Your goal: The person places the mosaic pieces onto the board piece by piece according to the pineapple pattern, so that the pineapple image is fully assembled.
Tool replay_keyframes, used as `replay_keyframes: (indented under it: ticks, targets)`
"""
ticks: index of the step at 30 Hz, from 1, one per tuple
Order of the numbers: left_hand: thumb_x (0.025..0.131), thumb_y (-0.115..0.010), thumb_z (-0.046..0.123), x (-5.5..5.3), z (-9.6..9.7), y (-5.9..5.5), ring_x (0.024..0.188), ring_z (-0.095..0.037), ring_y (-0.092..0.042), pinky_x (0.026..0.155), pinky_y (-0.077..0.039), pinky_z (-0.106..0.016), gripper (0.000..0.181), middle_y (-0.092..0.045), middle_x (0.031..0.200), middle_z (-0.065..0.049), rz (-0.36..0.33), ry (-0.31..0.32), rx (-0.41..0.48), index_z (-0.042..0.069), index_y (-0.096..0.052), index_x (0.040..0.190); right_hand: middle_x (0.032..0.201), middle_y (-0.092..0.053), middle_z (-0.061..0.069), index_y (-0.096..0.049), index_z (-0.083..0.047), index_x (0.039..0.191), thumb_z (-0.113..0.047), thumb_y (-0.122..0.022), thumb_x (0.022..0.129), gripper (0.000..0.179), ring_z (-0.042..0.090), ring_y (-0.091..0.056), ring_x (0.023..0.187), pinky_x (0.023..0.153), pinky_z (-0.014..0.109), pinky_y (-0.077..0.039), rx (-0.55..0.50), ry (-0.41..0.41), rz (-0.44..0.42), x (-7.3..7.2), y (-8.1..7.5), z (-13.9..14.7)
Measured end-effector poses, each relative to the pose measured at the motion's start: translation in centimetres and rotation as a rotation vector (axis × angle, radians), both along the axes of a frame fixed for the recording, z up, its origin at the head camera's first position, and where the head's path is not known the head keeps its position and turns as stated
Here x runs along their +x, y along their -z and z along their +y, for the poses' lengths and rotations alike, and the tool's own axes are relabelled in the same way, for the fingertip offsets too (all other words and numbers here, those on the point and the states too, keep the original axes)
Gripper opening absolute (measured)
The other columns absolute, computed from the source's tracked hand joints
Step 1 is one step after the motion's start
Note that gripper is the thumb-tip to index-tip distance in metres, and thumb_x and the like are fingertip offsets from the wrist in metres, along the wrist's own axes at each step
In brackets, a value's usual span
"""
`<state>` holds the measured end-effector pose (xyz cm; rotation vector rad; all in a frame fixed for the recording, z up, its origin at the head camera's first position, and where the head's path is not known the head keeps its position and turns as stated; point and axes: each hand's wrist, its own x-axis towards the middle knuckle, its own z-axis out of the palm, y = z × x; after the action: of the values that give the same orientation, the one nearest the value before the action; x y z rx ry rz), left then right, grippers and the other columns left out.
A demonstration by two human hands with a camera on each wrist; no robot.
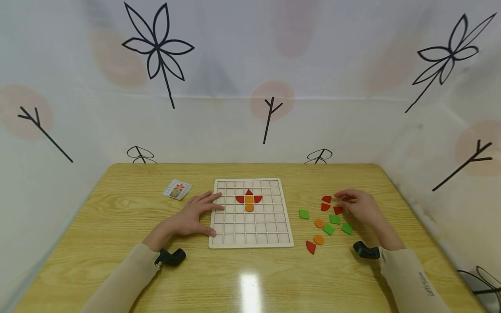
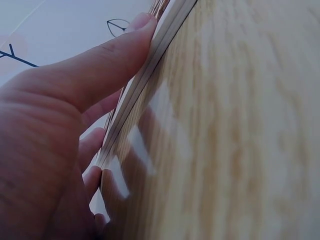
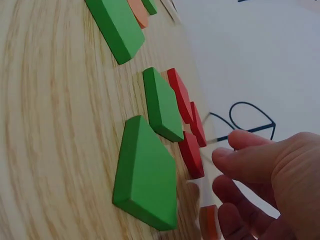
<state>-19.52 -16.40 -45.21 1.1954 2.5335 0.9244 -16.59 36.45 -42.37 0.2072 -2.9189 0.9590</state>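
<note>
My left hand [image 1: 193,216] rests at the left edge of a white gridded board [image 1: 228,239], fingers spread and thumb touching the rim; the left wrist view shows the thumb [image 2: 117,57] against that edge. On the grid, a red triangle [image 1: 248,191], two red quarter-circles [image 1: 258,199], an orange square [image 1: 249,199] and an orange disc [image 1: 249,208] form a figure. My right hand [image 1: 358,205] hovers beside red pieces [image 1: 325,207] on the table, fingers loosely bent, with nothing visibly held. In the right wrist view, an orange piece [image 3: 209,222] shows beside its fingers; contact is unclear.
Several green squares [image 1: 328,229], orange discs [image 1: 318,239] and a red quarter-circle [image 1: 311,247] lie right of the board. A small pattern card [image 1: 177,189] lies at the back left of the wooden table [image 1: 219,278]. Patterned cloth [image 1: 219,130] surrounds the table's back and sides.
</note>
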Motion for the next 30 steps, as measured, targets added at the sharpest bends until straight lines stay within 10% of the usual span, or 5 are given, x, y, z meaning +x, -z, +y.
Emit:
replay_keyframes:
  ticks: [30]
  targets:
    - [0.081, -0.081, 0.042, 0.1, 0.0, -0.1, 0.149, -0.042, -0.012, 0.112, -0.009, -0.066, 0.069, -0.026, 0.162, -0.014, 0.011, -0.008, 0.000, 0.015, -0.058, 0.140, 0.094, -0.068, 0.004, -0.075, -0.003, 0.104, -0.005, -0.072, 0.090, 0.014, 0.025, -0.064, 0.086, 0.073, 0.037, -0.052, 0.123, -0.143, -0.034, 0.8, -1.2, 0.1]
